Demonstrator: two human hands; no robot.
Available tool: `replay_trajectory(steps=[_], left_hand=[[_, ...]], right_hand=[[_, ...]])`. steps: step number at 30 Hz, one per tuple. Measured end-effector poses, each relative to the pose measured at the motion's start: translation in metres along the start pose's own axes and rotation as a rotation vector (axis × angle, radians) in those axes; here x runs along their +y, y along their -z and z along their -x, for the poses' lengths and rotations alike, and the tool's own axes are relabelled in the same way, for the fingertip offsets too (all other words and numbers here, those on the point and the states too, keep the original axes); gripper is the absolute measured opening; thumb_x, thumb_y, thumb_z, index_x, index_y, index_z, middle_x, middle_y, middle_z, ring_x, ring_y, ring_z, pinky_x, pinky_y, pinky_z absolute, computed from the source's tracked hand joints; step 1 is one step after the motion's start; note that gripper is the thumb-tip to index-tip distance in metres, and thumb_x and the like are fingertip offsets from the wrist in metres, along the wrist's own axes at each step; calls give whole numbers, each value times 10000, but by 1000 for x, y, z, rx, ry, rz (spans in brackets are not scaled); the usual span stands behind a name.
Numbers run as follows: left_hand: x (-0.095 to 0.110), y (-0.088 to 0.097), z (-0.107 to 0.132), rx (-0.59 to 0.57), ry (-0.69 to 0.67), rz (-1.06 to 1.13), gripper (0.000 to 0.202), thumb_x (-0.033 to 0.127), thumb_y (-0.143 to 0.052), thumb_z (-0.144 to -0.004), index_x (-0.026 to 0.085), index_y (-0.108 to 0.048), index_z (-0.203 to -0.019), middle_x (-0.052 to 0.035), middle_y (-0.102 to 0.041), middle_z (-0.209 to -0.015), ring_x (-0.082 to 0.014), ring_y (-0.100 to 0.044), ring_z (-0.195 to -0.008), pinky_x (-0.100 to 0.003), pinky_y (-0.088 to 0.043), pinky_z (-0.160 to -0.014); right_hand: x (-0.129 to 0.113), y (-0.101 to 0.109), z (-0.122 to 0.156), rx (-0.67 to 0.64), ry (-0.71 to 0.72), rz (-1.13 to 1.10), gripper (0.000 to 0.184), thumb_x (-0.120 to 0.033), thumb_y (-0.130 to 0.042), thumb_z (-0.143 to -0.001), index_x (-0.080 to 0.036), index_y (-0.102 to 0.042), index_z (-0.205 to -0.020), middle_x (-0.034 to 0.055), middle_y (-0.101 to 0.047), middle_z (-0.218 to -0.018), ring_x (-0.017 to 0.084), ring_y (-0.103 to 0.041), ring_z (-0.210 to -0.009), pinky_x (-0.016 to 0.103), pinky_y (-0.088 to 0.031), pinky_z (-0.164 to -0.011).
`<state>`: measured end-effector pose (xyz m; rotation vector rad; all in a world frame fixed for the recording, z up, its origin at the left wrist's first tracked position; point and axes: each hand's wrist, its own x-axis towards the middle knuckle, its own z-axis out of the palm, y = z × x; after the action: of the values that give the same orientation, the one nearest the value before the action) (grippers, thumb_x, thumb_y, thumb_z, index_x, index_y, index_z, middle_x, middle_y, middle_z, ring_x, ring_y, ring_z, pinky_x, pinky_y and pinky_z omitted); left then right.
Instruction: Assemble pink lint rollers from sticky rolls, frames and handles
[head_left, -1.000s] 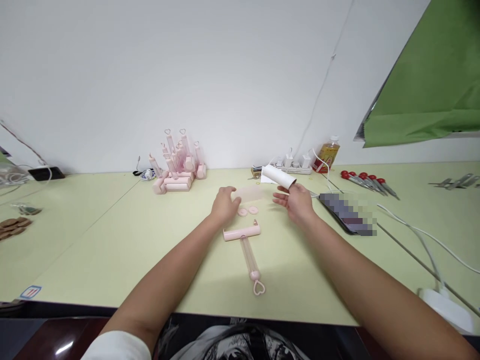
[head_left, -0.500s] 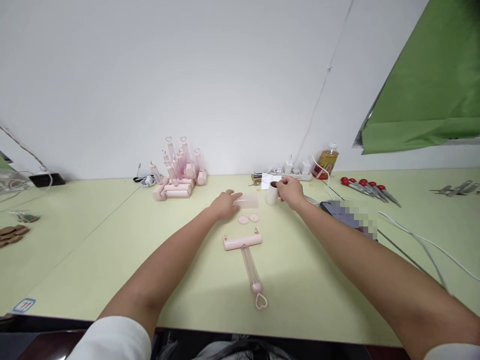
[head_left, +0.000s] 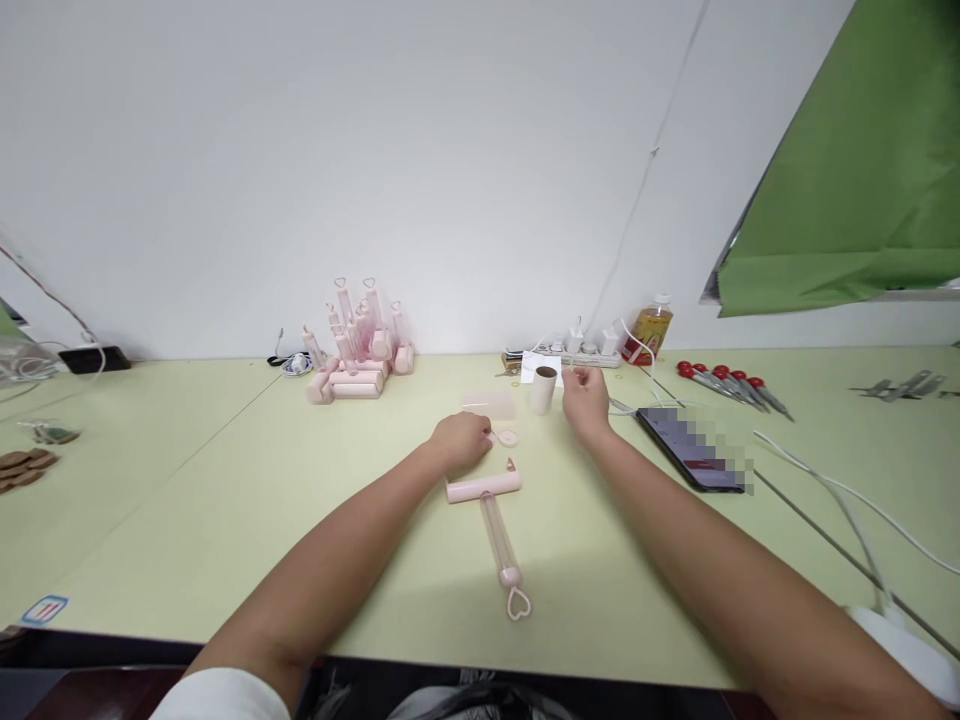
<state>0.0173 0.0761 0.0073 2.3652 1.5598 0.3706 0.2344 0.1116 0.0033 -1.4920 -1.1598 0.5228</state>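
Observation:
My left hand [head_left: 463, 442] is closed, its fingertips pinching a small pale pink round disc [head_left: 492, 438] that they mostly cover. A second pink disc [head_left: 508, 438] lies flat just to the right of it. Behind them rests a translucent pink cylindrical cover [head_left: 487, 404]. My right hand [head_left: 586, 400] has its fingers curled together beside the upright white paper roll [head_left: 542, 394], apart from it, with nothing visible in them. Nearer to me lies a pink lint roller frame [head_left: 484, 486] with a clear handle [head_left: 498, 535] ending in a heart-shaped loop.
Several pink lint rollers [head_left: 360, 345] are piled at the wall. Right of me are a phone [head_left: 694, 450], white cables, a power strip [head_left: 592, 355], a bottle [head_left: 649, 328] and several red-tipped tools [head_left: 731, 380]. Brown pieces [head_left: 26, 467] lie far left.
My left hand has left the translucent cover and come nearer, down to the left disc. My right hand has let go of the paper roll, which stays standing.

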Motion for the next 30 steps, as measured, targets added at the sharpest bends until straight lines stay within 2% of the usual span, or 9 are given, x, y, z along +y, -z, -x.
replay_trajectory(steps=[2, 5, 7, 10, 15, 18, 22, 27, 30], left_hand=[[-2, 2, -3, 51, 38, -20, 157, 315, -589, -783, 223, -667, -884, -80, -704, -903, -263, -647, -867, -319, -454, -714], [-7, 5, -8, 162, 124, -62, 280, 347, -468, -870, 198, -611, -1058, -128, -663, -1064, -283, -625, -960, -360, -447, -771], [-11, 6, -13, 210, 171, -82, 347, 386, -417, -902, 183, -556, -1147, -153, -615, -1149, -290, -614, -988, -372, -443, -783], [-18, 7, -22, 186, 165, -76, 402, 446, -446, -896, 192, -523, -1198, -140, -602, -1150, -275, -621, -960, -354, -445, -763], [-12, 11, -20, 159, 89, -40, 336, 379, -432, -914, 180, -553, -1156, -114, -625, -1105, -231, -618, -919, -319, -434, -751], [5, 13, 3, 131, 10, -31, 265, 384, -441, -900, 192, -611, -967, -82, -645, -1019, -214, -608, -866, -298, -412, -699], [20, 13, 46, -71, -105, -24, 337, 521, -504, -829, 203, -612, -842, -61, -639, -859, -205, -560, -706, -290, -330, -557], [9, 6, 66, -262, -164, 210, 327, 508, -518, -824, 201, -530, -710, 8, -553, -651, -140, -452, -560, -267, -278, -507], [-3, 5, 58, -189, -163, 373, 358, 503, -481, -852, 192, -475, -675, 34, -465, -618, -111, -390, -543, -250, -271, -505]], right_hand=[[2, 2, 20, -38, 72, 32, 250, -340, -495, -838, -191, -572, -1023, 50, -641, -925, 177, -564, -768, 272, -432, -661], [7, 0, 50, -274, 193, 90, 144, -237, -593, -774, -203, -658, -898, 26, -668, -870, 172, -569, -720, 284, -434, -697], [10, -3, 62, -500, 409, 276, 205, -158, -520, -813, -188, -672, -946, 64, -667, -959, 193, -588, -816, 314, -433, -772], [11, -8, 67, -633, 494, 387, 235, -119, -474, -841, -165, -678, -949, 102, -672, -988, 225, -596, -910, 349, -434, -826], [13, -6, 63, -650, 465, 366, 239, -119, -472, -853, -174, -679, -960, 83, -702, -1006, 220, -618, -934, 348, -450, -841], [14, -2, 61, -671, 439, 326, 251, -140, -462, -873, -189, -679, -988, 58, -716, -1015, 200, -637, -928, 327, -464, -829], [15, 0, 60, -687, 413, 278, 244, -161, -480, -867, -204, -686, -989, 50, -720, -1023, 204, -638, -941, 339, -464, -845], [16, -3, 60, -657, 353, 218, 229, -227, -490, -869, -212, -682, -992, 39, -721, -987, 196, -634, -852, 342, -475, -788], [15, -4, 61, -563, 278, 108, 226, -286, -496, -868, -203, -655, -1006, 40, -707, -972, 179, -620, -798, 328, -482, -753]])
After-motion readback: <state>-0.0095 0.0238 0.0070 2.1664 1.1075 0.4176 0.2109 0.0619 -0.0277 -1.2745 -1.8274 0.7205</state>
